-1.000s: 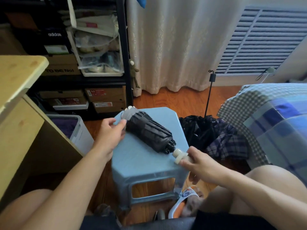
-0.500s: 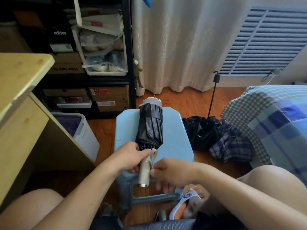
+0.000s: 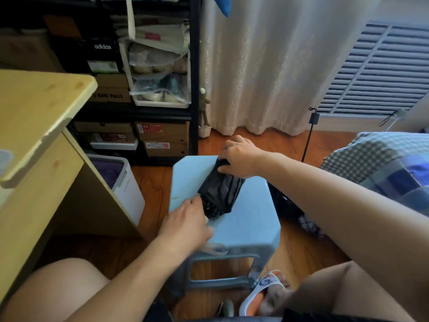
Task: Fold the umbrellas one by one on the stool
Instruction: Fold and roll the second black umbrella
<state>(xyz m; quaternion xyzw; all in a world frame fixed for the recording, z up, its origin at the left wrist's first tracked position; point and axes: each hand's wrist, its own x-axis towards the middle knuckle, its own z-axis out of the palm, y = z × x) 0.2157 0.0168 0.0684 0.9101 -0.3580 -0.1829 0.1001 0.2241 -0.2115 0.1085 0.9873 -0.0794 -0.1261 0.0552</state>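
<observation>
Two hands on a folded black umbrella (image 3: pixel 220 189) across the stool (image 3: pixel 253 219), right hand (image 3: pixel 239 159) gripping its far end, left hand (image 3: pixel 188 221) clasping the handle end.

a light blue plastic stool (image 3: pixel 250 219) stands on the wooden floor (image 3: pixel 151 182). a folded black umbrella (image 3: pixel 222 189) lies slantwise across its top, reaching from the far edge toward the near left.

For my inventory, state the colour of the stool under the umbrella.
Light blue stool, seen best in the head view.
</observation>
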